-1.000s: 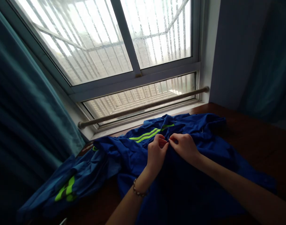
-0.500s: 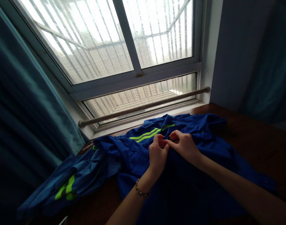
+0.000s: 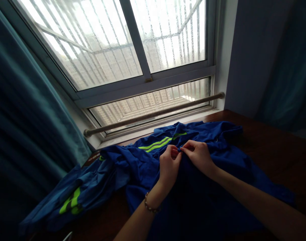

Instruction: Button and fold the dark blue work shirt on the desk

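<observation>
A blue work jacket with a yellow-green reflective stripe lies spread and rumpled in front of me. My left hand, with a braided bracelet at the wrist, pinches a bit of the cloth near the middle of the garment. Close against it, my right hand pinches the same spot between thumb and forefinger. The fingertips of both hands nearly meet there. Whatever small part sits between them is too dark and small to make out.
A brown wooden table carries the garment. More blue cloth with a yellow-green band hangs at the left. Behind are a metal rail and a window. A teal curtain hangs at the left.
My right thumb and forefinger have closed together on the cloth, where they were slightly apart before. The left hand has barely shifted, and the garment lies as before.
</observation>
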Motion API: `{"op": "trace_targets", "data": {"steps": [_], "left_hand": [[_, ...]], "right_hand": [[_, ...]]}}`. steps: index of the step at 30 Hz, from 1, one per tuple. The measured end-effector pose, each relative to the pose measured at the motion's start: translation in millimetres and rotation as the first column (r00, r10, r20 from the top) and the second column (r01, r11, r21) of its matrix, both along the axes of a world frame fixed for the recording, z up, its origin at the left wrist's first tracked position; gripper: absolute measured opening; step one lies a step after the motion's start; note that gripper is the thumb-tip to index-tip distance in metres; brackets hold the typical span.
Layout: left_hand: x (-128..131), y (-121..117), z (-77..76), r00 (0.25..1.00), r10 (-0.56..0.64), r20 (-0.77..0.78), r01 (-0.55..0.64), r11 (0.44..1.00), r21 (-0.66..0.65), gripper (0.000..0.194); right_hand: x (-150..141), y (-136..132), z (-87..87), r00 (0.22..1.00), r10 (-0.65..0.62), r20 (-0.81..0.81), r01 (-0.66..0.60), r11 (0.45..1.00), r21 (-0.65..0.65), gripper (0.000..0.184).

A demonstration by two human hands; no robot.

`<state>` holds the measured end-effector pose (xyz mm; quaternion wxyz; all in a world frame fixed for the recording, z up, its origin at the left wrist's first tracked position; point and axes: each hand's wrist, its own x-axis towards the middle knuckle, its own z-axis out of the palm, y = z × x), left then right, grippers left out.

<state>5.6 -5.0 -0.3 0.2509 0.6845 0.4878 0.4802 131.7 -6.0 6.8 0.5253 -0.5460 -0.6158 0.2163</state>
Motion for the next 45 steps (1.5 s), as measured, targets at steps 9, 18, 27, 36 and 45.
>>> {"op": "trace_targets", "data": {"steps": [9,18,27,36,45], "left_hand": [[-5,8,1.5,0.918,-0.166,0.361,0.276,0.92,-0.279,0.023],[-1,-5,-2.9,0.992,-0.011,-0.122,0.035,0.981,0.192,0.018],[1,-3,-4.7,0.953,-0.072,0.293,0.065,0.997,0.034,0.012],[-38,38,22.3,0.796,0.081,0.6,0.055,0.977,-0.206,0.022],[-26,29,16.8,0.694,0.021,0.72,0.27,0.919,-0.288,0.029]], "right_hand": [[-2,2,-2.9,0.991,0.016,-0.134,-0.02,0.999,-0.031,0.014],[-6,-7,5.5,0.992,0.01,-0.127,-0.014,0.999,-0.036,0.016],[1,5,0.2,0.846,0.042,-0.532,-0.126,0.984,-0.124,0.023],[29,19,18.7,0.642,-0.028,-0.766,-0.1,0.988,-0.12,0.024],[35,14,32.6,0.548,0.036,-0.835,-0.154,0.986,-0.058,0.028]]}}
